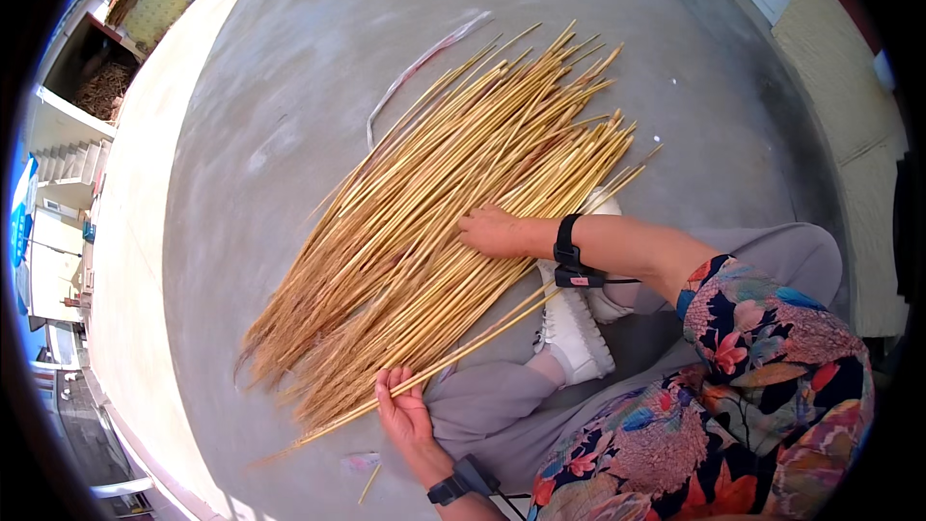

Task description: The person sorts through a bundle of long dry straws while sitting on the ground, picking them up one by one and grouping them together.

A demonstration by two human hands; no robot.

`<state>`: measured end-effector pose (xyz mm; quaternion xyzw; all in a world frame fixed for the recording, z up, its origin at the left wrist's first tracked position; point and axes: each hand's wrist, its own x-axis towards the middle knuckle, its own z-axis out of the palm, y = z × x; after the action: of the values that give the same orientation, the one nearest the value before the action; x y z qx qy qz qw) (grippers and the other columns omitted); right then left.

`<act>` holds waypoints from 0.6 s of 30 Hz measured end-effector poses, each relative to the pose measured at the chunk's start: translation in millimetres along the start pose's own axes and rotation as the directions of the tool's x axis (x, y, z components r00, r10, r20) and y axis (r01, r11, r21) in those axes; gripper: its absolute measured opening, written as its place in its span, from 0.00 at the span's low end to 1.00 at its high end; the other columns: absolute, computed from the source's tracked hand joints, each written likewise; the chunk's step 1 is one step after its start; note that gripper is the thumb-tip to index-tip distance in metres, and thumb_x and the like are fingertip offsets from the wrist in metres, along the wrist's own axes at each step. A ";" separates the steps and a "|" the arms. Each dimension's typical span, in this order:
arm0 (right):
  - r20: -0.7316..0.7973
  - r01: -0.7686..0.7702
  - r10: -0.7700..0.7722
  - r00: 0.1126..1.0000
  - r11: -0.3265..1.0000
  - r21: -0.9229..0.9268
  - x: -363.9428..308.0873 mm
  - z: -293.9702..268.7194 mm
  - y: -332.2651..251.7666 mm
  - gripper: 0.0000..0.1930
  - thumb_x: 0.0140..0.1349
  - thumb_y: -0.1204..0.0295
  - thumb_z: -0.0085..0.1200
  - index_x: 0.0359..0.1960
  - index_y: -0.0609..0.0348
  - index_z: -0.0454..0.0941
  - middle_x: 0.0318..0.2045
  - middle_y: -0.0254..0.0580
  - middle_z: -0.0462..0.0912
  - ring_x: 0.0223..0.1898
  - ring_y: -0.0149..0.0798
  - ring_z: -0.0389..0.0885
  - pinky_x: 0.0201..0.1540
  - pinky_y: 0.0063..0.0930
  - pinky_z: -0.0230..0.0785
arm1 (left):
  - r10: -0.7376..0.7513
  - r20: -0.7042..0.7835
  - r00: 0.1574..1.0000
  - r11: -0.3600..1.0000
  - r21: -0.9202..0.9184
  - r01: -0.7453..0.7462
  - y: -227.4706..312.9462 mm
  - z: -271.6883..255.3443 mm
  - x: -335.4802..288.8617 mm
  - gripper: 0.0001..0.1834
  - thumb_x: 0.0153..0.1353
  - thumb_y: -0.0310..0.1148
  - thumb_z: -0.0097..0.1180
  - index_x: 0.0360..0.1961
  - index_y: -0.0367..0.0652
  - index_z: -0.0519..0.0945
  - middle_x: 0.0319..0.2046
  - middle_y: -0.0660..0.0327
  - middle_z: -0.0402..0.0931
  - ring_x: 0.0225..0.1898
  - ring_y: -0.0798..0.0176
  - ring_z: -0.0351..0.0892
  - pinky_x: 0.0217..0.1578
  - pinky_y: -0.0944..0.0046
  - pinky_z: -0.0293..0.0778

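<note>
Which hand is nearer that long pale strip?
Right. The right hand is on the stalk pile, beyond which the strip lies; the left hand, gripping stalks, is farther away.

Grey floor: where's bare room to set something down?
Free: grey floor between the stalk pile and sunlit strip; also right of the pile's upper end, barring white specks. Crowded: the pile's near side, with left hand, white shoes and trousers.

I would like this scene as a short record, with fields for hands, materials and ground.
Left hand: fingers holding a few long stalks
Right hand: on the stalk pile; grip unclear
Pile: dry, yellow-brown, feathery ends toward picture's lower left
Strip: pale, beside pile
Ground: grey, smooth-looking
</note>
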<state>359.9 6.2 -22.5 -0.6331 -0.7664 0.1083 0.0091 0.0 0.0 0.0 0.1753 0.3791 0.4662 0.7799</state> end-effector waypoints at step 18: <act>-0.364 -0.064 0.074 0.928 0.997 0.042 47.3 -23.5 19.2 0.06 0.44 0.78 0.51 0.25 0.55 0.77 0.29 0.40 0.76 0.37 0.44 0.73 0.42 0.33 0.66 | 0.012 -0.077 0.997 0.998 0.062 -0.007 23.5 5.2 -2.8 0.13 0.62 0.35 0.48 0.44 0.38 0.72 0.38 0.51 0.76 0.41 0.51 0.76 0.43 0.51 0.74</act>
<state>372.6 59.2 -8.8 -0.6685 -0.7270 0.0003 0.1569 -10.8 9.9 19.3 0.1832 0.4223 0.4645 0.7565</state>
